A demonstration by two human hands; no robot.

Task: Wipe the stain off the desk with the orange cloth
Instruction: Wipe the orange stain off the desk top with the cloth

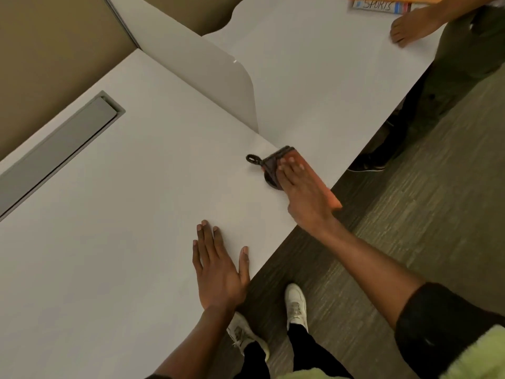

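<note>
A folded orange cloth, darkened along its far edge, lies on the white desk near the front edge. My right hand presses flat on top of it, fingers stretched out. A dark stain shows as a looped smear just left of the cloth, and a dark patch peeks from under the cloth's left side. My left hand rests flat on the desk closer to me, fingers apart, holding nothing.
A grey cable tray lid is set into the desk at the left. A low divider panel separates a second desk at the back. Another person's hand rests there by a printed box. Dark carpet lies at the right.
</note>
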